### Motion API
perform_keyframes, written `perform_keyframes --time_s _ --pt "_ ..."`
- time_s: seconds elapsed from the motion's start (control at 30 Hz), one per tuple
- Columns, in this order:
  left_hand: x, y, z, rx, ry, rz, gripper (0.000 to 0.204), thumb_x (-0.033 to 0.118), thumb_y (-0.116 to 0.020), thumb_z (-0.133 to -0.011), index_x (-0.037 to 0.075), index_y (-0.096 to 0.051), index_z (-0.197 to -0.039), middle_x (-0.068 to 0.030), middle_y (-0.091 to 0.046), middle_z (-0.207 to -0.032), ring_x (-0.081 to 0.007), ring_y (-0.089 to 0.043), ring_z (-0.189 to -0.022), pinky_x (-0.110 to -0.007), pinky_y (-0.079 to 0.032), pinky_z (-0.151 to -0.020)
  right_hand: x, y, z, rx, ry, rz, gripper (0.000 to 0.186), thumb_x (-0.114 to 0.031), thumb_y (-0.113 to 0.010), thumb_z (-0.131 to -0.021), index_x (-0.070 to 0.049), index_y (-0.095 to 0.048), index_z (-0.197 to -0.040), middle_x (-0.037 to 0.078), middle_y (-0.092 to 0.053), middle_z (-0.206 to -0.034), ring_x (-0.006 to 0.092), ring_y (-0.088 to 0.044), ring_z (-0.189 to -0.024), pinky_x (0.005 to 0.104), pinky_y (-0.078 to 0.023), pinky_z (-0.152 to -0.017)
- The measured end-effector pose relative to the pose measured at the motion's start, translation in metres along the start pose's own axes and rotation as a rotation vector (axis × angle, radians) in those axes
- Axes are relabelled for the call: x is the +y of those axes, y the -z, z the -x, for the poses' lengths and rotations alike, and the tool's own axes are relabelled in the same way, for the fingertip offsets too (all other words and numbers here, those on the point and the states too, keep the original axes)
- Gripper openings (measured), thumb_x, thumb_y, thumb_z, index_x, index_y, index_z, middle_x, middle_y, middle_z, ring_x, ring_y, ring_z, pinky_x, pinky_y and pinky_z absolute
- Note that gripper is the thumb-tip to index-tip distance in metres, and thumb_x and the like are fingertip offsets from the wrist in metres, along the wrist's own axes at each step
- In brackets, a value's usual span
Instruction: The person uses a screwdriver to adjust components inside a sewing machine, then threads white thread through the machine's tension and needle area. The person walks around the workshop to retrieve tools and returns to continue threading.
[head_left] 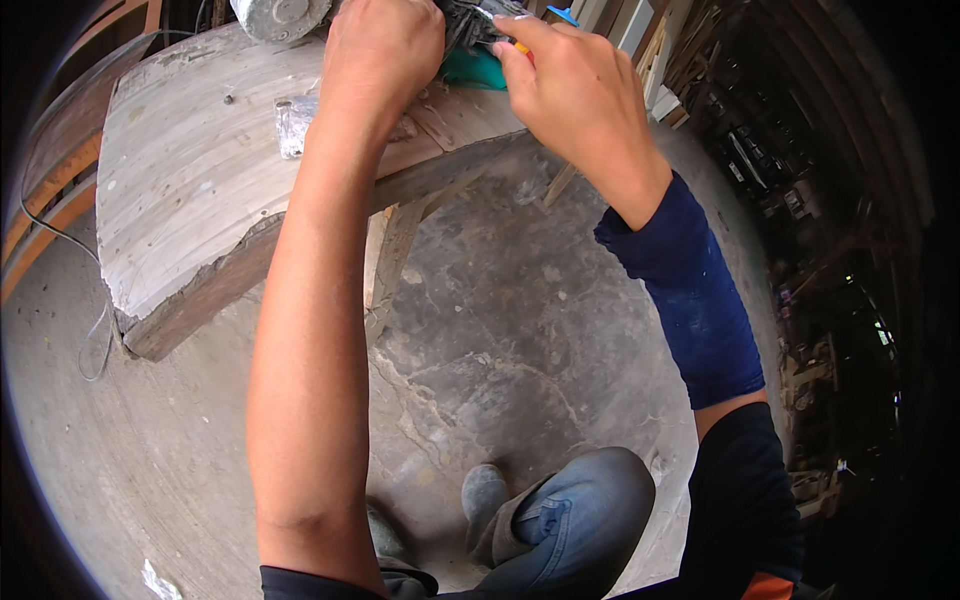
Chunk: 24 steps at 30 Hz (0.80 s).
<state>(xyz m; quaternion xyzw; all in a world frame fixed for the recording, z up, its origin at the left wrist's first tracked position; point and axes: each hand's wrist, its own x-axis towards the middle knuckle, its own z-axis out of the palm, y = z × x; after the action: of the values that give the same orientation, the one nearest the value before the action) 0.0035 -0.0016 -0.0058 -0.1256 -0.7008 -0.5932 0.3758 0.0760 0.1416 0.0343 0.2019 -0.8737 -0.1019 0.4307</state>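
At the top edge of the head view, my left hand [385, 45] is closed in a fist beside a dark, dirty mechanical part [465, 22]. Whatever its fingers hold is hidden behind the hand. My right hand [580, 85] has thumb and forefinger closed at the part's right side. A small orange-yellow piece [522, 48] shows between them, its kind unclear, and a blue tip [563, 15] sticks up behind the knuckles. Beneath the part lies a teal-green object [475, 68], partly covered. The wooden bench [190, 150] supports these things.
A paint-splashed metal cylinder [282, 15] stands at the bench's back. Near my left forearm lies a white-stained block [293, 125]. A thin cable [65, 235] hangs off the left end. Timber pieces [665, 60] lean at the upper right; a bench leg [395, 250] stands below.
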Motion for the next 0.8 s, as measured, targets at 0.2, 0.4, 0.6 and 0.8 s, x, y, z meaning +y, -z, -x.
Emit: perform_keyframes --time_s 0.2,0.4,0.6,0.8 --pt "0.001 0.001 0.0 0.012 -0.015 0.0 0.038 0.026 -0.039 -0.098 -0.003 -0.054 -0.118 -0.0278 -0.057 -0.116 -0.041 -0.052 -0.113 -0.042 -0.04 -0.097 -0.026 0.021 -0.02 -0.243 -0.108 0.062 0.02 -0.014 -0.056 -0.082 0.002 -0.065 -0.09 0.025 -0.062 -0.07 0.042 -0.062 -0.069 0.0452 -0.05 -0.062" --pt "0.002 0.003 0.002 0.012 -0.035 -0.007 0.038 0.026 -0.038 -0.098 -0.003 -0.053 -0.118 -0.0278 -0.057 -0.115 -0.0412 -0.052 -0.112 -0.043 -0.04 -0.096 -0.02 0.05 -0.059 -0.53 -0.312 -0.328 0.021 -0.011 -0.051 -0.08 0.006 -0.064 -0.081 0.023 -0.06 -0.062 0.0329 -0.063 -0.057 0.0409 -0.048 -0.056" --pt "0.008 -0.003 0.004 0.006 0.016 0.0 0.036 0.026 -0.038 -0.098 0.0 -0.054 -0.117 -0.0281 -0.059 -0.111 -0.0425 -0.054 -0.109 -0.044 -0.042 -0.093 0.004 0.032 -0.049 -0.727 -0.588 -0.589 0.023 -0.018 -0.055 -0.085 0.001 -0.065 -0.093 0.012 -0.059 -0.068 0.0153 -0.054 -0.052 0.0284 -0.039 -0.047" --pt "0.006 0.002 0.001 -0.025 -0.011 -0.056 0.035 0.027 -0.038 -0.099 0.002 -0.053 -0.117 -0.0291 -0.06 -0.107 -0.0442 -0.055 -0.106 -0.046 -0.043 -0.09 0.014 -0.012 0.014 -0.256 -0.283 -0.711 0.023 -0.021 -0.06 -0.086 -0.004 -0.067 -0.099 0.012 -0.064 -0.071 0.0203 -0.057 -0.051 0.0317 -0.046 -0.049"
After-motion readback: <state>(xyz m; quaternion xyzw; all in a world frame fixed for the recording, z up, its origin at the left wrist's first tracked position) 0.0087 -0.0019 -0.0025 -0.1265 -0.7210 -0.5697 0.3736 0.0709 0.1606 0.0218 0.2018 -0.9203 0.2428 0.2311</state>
